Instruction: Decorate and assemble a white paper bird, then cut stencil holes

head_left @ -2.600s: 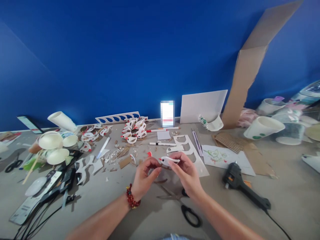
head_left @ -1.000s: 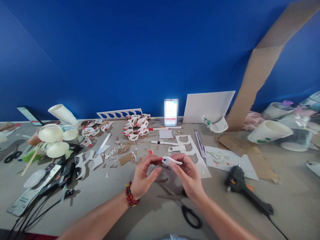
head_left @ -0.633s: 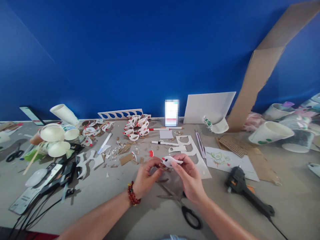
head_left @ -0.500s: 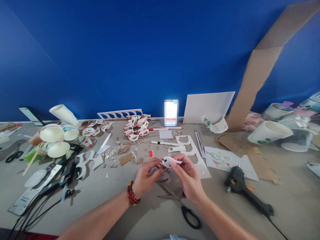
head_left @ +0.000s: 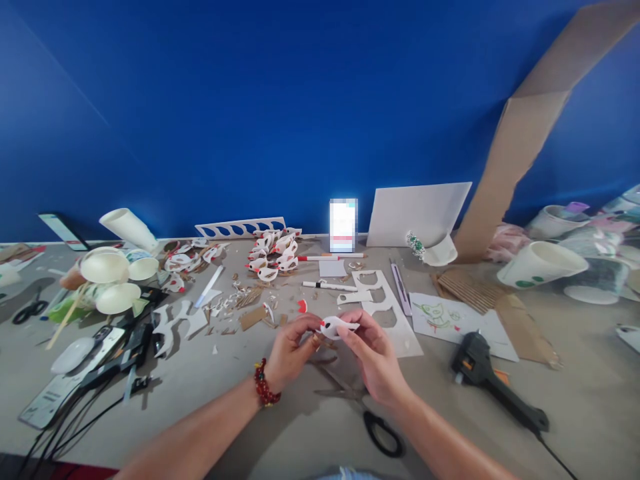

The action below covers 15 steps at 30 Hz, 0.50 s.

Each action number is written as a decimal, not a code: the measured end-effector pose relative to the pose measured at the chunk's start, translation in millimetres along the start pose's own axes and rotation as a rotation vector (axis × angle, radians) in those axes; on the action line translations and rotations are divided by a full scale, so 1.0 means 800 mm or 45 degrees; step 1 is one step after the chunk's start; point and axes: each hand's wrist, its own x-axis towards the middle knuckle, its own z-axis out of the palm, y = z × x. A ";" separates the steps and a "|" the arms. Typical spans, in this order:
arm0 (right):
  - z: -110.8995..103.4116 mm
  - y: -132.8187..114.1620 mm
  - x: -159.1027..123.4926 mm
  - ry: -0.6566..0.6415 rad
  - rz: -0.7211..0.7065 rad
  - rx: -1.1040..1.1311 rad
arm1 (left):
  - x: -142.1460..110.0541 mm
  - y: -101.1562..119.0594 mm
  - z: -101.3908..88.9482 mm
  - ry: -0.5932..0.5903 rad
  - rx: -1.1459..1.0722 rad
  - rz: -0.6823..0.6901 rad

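I see the white bird [head_left: 336,327] held above the grey table [head_left: 165,400], about midway along its width. The right hand [head_left: 374,352] pinches the body between thumb and fingers, red beak pointing left. The left hand [head_left: 293,350] has thumb and fingertips drawn narrow right at the beak; whether they grip it I cannot tell from here. Under the hands, the scissors [head_left: 353,395] lie with blades spread, handles toward the near edge. Off toward the right edge I make out the black glue gun [head_left: 493,385]. Near the back edge, a heap of similar birds [head_left: 275,253] sits left of the upright phone [head_left: 343,227].
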 end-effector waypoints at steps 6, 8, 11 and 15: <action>0.000 -0.002 0.000 0.000 -0.082 -0.101 | -0.002 -0.001 0.003 -0.022 -0.072 -0.118; -0.002 -0.005 0.001 0.024 -0.181 -0.228 | -0.002 0.004 0.003 0.008 -0.113 -0.194; -0.005 -0.007 0.002 0.065 -0.338 -0.423 | -0.001 0.014 0.001 0.068 -0.153 -0.228; -0.009 -0.005 0.002 0.081 -0.447 -0.563 | -0.003 0.024 -0.003 0.044 -0.144 -0.139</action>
